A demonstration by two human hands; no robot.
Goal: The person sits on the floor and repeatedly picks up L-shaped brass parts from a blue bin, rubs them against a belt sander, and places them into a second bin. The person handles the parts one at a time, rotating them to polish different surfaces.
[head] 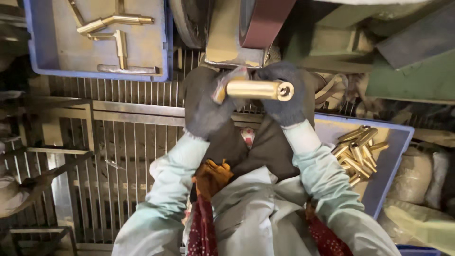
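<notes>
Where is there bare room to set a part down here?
Free: the lower right floor of the upper-left blue plastic tray, below its brass L-shaped pieces. The right blue tray has bare floor beside its heap of brass tubes. Crowded: around both hands at the sanding belt.

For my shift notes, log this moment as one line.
left hand: grips brass tube | right hand: grips same tube | sanding belt: just above | right tray: brass tubes
</notes>
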